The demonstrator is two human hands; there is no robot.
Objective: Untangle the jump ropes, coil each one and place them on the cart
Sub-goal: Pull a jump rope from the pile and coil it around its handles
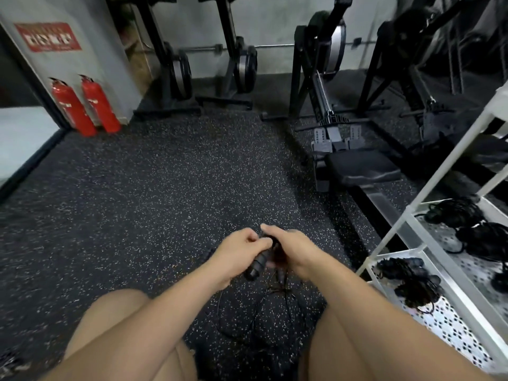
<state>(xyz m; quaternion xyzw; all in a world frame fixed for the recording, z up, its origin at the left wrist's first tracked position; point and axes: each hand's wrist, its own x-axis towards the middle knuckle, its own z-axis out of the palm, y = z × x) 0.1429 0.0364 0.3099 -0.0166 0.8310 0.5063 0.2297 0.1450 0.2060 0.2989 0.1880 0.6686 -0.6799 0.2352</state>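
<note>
My left hand point(239, 253) grips a black jump-rope handle point(255, 266) that points down and toward me. My right hand point(291, 247) meets it just to the right, fingers curled over more black rope and a second handle point(281, 273) that is mostly hidden. Thin black cord point(264, 306) hangs from both hands and trails in loose loops on the speckled floor between my knees. A white cart point(412, 224) stands at the right; its lower perforated shelf holds a coiled black rope point(409, 281), and the shelf above holds two more bundles point(467, 224).
A rowing machine point(354, 163) lies just beyond the cart on the right. Upright rowers stand along the back wall, and two red fire extinguishers point(85, 105) stand at the left. Speckled rubber floor point(154, 188) stretches ahead of my knees.
</note>
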